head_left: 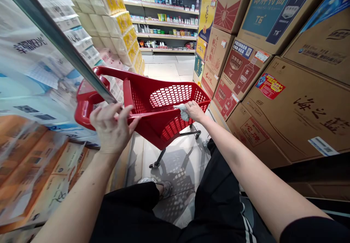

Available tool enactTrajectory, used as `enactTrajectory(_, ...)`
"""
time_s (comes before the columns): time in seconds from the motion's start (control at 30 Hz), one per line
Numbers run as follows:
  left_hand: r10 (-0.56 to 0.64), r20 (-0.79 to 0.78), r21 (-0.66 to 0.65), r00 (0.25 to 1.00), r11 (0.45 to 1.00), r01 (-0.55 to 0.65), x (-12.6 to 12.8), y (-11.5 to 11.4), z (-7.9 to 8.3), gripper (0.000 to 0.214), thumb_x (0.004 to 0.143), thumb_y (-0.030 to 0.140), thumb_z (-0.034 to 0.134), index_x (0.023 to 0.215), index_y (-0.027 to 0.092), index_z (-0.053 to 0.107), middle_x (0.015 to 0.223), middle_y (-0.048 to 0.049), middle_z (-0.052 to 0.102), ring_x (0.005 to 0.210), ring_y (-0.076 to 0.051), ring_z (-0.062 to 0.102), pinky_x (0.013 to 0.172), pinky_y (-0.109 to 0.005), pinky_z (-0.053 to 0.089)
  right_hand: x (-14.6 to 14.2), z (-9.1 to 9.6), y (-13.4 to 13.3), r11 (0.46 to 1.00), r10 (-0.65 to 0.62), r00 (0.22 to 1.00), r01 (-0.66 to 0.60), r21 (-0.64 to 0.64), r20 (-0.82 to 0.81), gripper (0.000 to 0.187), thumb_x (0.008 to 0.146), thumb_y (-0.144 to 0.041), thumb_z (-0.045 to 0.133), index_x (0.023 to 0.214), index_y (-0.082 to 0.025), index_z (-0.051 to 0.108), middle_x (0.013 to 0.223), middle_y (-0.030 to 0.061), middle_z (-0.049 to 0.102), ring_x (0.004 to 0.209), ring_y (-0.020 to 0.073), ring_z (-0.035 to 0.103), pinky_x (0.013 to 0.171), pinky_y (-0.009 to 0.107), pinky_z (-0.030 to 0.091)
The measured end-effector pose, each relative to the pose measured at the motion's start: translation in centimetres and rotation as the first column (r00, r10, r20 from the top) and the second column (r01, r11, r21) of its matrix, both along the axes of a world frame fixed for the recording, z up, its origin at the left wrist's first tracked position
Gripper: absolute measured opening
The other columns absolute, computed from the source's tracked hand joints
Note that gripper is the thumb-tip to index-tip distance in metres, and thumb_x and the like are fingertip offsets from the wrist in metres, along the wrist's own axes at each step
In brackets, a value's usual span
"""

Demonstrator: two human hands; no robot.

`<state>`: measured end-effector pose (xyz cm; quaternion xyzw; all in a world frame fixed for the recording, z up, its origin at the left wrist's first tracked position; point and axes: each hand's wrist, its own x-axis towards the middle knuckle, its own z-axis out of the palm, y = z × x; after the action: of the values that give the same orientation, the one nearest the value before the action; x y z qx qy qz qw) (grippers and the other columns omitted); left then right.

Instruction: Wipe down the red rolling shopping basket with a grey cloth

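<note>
A red plastic shopping cart (153, 124) with perforated walls stands in the aisle in front of my legs. My left hand (113, 126) has its fingers bent over the near rim beside the push handle (83, 104), thumb along the edge. A grey metal pole (68, 46) slants down from the upper left to just behind these fingers; its lower end is hidden. Toward the cart's front end, my right hand (193, 110) holds a crumpled pale grey cloth (184, 112) against the near side rim. Part of the cloth hangs down the outer wall.
Stacked liquor cartons (298, 104) rise close on the right. Wrapped tissue packs (109, 20) and orange packages (32, 166) line the left. Shelves of small goods (166, 20) stand across the far end. Cart wheels (154, 165) sit on the tiled floor near my feet.
</note>
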<state>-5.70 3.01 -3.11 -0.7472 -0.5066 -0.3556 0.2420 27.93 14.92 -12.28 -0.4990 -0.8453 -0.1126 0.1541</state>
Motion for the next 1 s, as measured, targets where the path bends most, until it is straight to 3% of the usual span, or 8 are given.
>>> enactTrajectory(0.07, 0.128, 0.149, 0.01, 0.98, 0.991, -0.131, 0.1, 0.3, 1.0, 0.073, 0.084, 0.053, 0.061, 0.139, 0.013, 0.036, 0.141, -0.0231, 0.046, 0.126, -0.033, 0.048, 0.099, -0.049, 0.04, 0.4, -0.1, 0.2, 1.0, 0.01, 1.0, -0.01, 0.009, 0.008, 0.038, 0.101, -0.037, 0.043, 0.122, -0.011, 0.059, 0.114, 0.0146, 0.061, 0.108, 0.0267, 0.051, 0.107, 0.041, 0.034)
enactTrajectory(0.13, 0.29, 0.206, -0.138, 0.935, 0.954, -0.265, 0.7, 0.7, 1.9, 0.08, 0.086, 0.059, 0.053, 0.14, 0.006, 0.028, 0.13, -0.027, 0.055, 0.108, -0.033, 0.06, 0.085, -0.044, 0.046, 0.7, 0.0, 0.3, 1.0, 0.014, 1.0, -0.015, 0.007, 0.007, 0.038, 0.101, -0.038, 0.043, 0.123, -0.011, 0.059, 0.115, 0.0148, 0.061, 0.109, 0.0264, 0.051, 0.107, 0.042, 0.034)
enactTrajectory(0.23, 0.465, 0.039, -0.334, 0.885, 0.84, -0.427, 1.8, 1.2, 2.6, 0.071, 0.091, 0.061, 0.038, 0.127, 0.0, 0.037, 0.1, -0.0257, 0.067, 0.089, -0.036, 0.065, 0.077, -0.045, 0.046, -0.3, 0.4, 0.3, 1.0, -0.012, 1.0, 0.012, -0.006, -0.001, 0.038, 0.1, -0.039, 0.045, 0.122, -0.01, 0.059, 0.114, 0.0162, 0.061, 0.107, 0.0271, 0.051, 0.105, 0.045, 0.036)
enactTrajectory(0.43, 0.479, -0.063, -0.325, 0.876, 0.82, -0.472, 3.7, 1.3, 2.6, 0.069, 0.092, 0.059, 0.029, 0.121, -0.002, 0.043, 0.088, -0.0249, 0.068, 0.084, -0.039, 0.066, 0.075, -0.046, 0.046, -9.1, 2.1, -1.3, 0.969, 0.235, 0.971, -0.232, 0.087, -0.036, 0.032, 0.102, -0.03, 0.038, 0.116, -0.009, 0.059, 0.109, 0.0147, 0.061, 0.102, 0.0253, 0.053, 0.094, 0.04, 0.045)
enactTrajectory(0.6, 0.458, -0.079, -0.312, 0.886, 0.833, -0.458, 4.1, 1.1, 2.8, 0.066, 0.092, 0.056, 0.028, 0.122, -0.001, 0.042, 0.086, -0.0254, 0.067, 0.082, -0.037, 0.066, 0.075, -0.045, 0.046, -13.0, 2.5, -2.5, 0.969, 0.218, 0.964, -0.195, 0.152, -0.151, 0.034, 0.103, -0.03, 0.037, 0.127, -0.013, 0.054, 0.118, 0.0138, 0.059, 0.107, 0.0239, 0.053, 0.095, 0.039, 0.045)
enactTrajectory(0.73, 0.464, -0.162, -0.33, 0.871, 0.807, -0.491, 3.4, 1.1, 3.0, 0.063, 0.092, 0.057, 0.028, 0.118, 0.001, 0.043, 0.088, -0.022, 0.068, 0.082, -0.035, 0.066, 0.071, -0.04, 0.046, -9.0, 2.3, -1.3, 0.975, 0.215, 0.973, -0.208, 0.08, -0.081, 0.035, 0.103, -0.036, 0.038, 0.124, -0.013, 0.055, 0.116, 0.0142, 0.061, 0.107, 0.0247, 0.054, 0.096, 0.04, 0.044)
enactTrajectory(0.9, 0.493, -0.164, -0.325, 0.855, 0.791, -0.518, 2.7, 1.2, 2.6, 0.062, 0.089, 0.058, 0.033, 0.116, 0.002, 0.043, 0.086, -0.0208, 0.068, 0.083, -0.034, 0.066, 0.072, -0.04, 0.047, -0.5, 1.6, 0.6, 0.998, -0.064, 0.997, 0.064, -0.017, 0.042, 0.028, 0.099, -0.022, 0.043, 0.121, -0.012, 0.058, 0.116, 0.0158, 0.063, 0.107, 0.0272, 0.055, 0.098, 0.043, 0.041)
enactTrajectory(1.0, 0.49, -0.182, -0.328, 0.852, 0.787, -0.523, 2.7, 1.2, 2.6, 0.065, 0.088, 0.06, 0.034, 0.117, 0.003, 0.042, 0.088, -0.0216, 0.069, 0.083, -0.035, 0.066, 0.071, -0.041, 0.048, 2.3, 1.3, 1.3, 0.993, -0.11, 0.99, 0.114, -0.033, 0.085, 0.03, 0.097, -0.014, 0.039, 0.12, -0.012, 0.059, 0.116, 0.0178, 0.062, 0.108, 0.0283, 0.055, 0.097, 0.045, 0.039)
